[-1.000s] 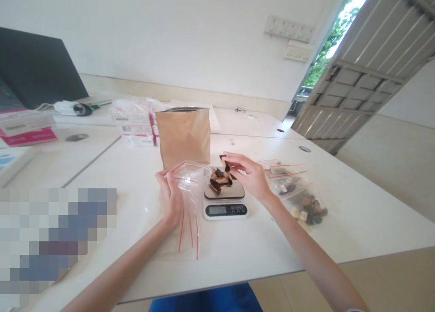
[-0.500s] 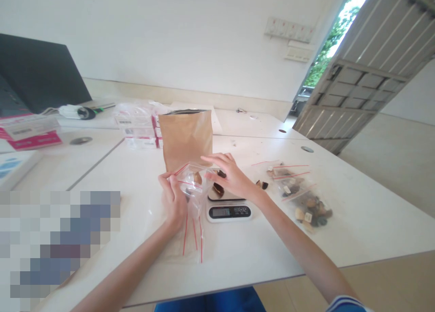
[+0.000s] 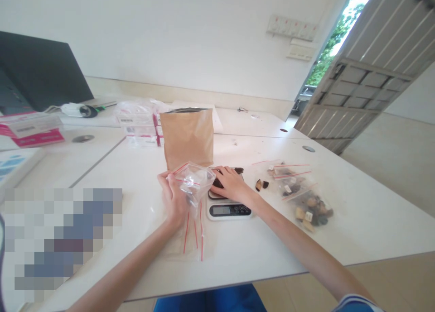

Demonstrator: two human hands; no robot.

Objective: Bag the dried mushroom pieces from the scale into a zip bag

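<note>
The left hand (image 3: 172, 198) pinches the red-striped mouth of a clear zip bag (image 3: 194, 181), holding it open and raised just off the table (image 3: 238, 253); the film looks thin, limp and slippery, so the stiffer seal strip at the rim is the sound place to grip. The right hand (image 3: 230, 184), fingers curled down, rests on dark dried pieces (image 3: 238, 170) on the kitchen scale (image 3: 227, 206) just beside the bag; whether it has closed on any I cannot tell. They look light, hard and brittle, best pinched gently. A kraft paper pouch (image 3: 187, 135) stands beyond both hands
</note>
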